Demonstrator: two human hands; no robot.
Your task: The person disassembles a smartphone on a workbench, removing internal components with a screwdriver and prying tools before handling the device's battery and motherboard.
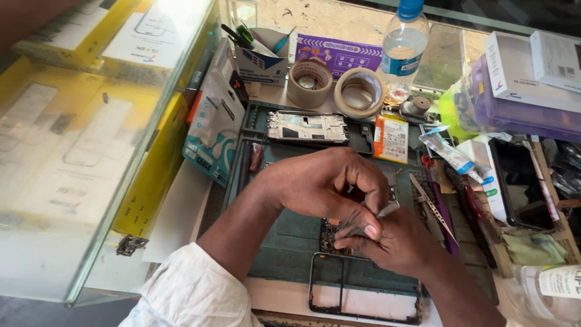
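Pinching together over a small circuit board (330, 237), both hands meet on the green mat (290, 242): the left hand (321, 184) grips its top edge, the right hand (399, 242) holds metal tweezers (387, 210). Just nearer the person lies an empty phone frame (363, 293), its long axis crosswise.

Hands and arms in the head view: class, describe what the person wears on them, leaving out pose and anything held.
Both hands are bare: no gloves, rings or watch show on the left hand or the right hand. The left arm carries a white, crumpled fabric sleeve pushed up above the forearm. The right forearm is uncovered; a sliver of white cloth shows at the lower right edge.
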